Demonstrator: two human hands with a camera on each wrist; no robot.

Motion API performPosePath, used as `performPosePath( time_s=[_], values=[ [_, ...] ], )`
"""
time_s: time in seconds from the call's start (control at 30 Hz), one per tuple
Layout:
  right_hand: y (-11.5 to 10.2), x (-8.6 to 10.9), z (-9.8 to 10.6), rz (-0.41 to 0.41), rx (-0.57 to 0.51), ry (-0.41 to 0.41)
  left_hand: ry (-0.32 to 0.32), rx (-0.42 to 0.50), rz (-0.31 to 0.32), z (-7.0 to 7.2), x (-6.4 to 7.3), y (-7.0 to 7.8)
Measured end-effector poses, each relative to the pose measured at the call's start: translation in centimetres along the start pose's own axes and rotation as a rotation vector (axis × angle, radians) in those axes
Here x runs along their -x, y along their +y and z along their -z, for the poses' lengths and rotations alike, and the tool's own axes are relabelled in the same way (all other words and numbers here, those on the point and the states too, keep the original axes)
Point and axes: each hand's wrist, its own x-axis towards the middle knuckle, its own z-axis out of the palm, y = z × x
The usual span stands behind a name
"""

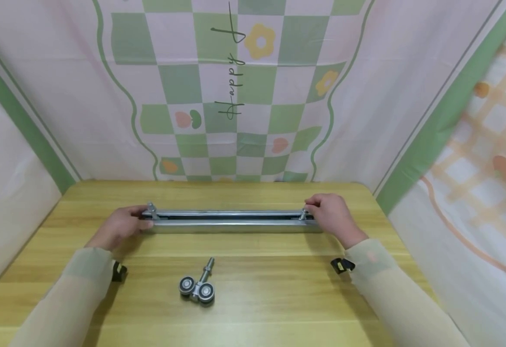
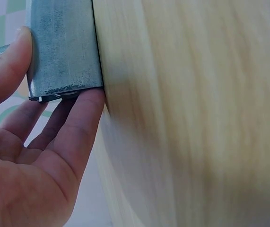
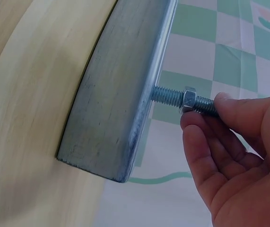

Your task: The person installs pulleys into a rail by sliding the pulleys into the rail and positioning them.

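Note:
A metal track rail (image 1: 231, 226) lies across the far part of the table, its slot facing up. Out of the slot stick two threaded bolts, a left one (image 1: 152, 210) and a right one (image 1: 303, 214). My left hand (image 1: 123, 224) grips the rail's left end; in the left wrist view the thumb is on its edge and fingertips are at the end opening. With thumb and fingers, my right hand (image 1: 333, 217) pinches the tip of the right bolt, above its hex nut (image 3: 188, 99). What the bolts join inside the rail is hidden.
Nearer on the wooden table (image 1: 279, 299) lies a roller trolley (image 1: 197, 289) with wheels and a threaded bolt. Behind the table hangs a green and white checked curtain (image 1: 235, 96). More cloth hangs along both sides. Black straps (image 1: 342, 265) show at both wrists.

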Motion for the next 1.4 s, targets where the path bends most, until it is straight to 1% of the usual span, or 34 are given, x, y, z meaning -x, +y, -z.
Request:
performPosePath(
  time_s=[0.1, 0.53, 0.63, 0.8, 1.03, 1.27, 1.4],
  values=[
    [-0.3, -0.1, -0.1, 0.001, 0.009, -0.005, -0.001, -0.009, -0.001, 0.0, 0.0, 0.0],
    [-1.7, -0.9, -1.2, 0.070, 0.057, 0.003, 0.003, -0.026, 0.005, 0.1, -0.1, 0.0],
    [-1.9, -1.0, -1.4, 0.088, 0.068, 0.006, -0.003, 0.001, 0.007, 0.0, 0.0, 0.0],
    [-2.5, -1.2, -1.7, 0.091, 0.061, -0.003, -0.018, 0.056, 0.002, -0.1, 0.0, 0.0],
    [-3.7, -1.6, -2.7, 0.137, 0.072, -0.015, -0.016, 0.056, 0.010, -0.2, -0.2, -0.2],
    [-5.3, -1.9, -3.1, 0.130, 0.074, -0.042, -0.005, 0.047, 0.018, -0.3, -0.4, -0.3],
    [-5.9, -2.1, -3.4, 0.141, 0.076, -0.047, 0.001, 0.044, 0.012, -0.2, -0.3, -0.2]
  ],
)
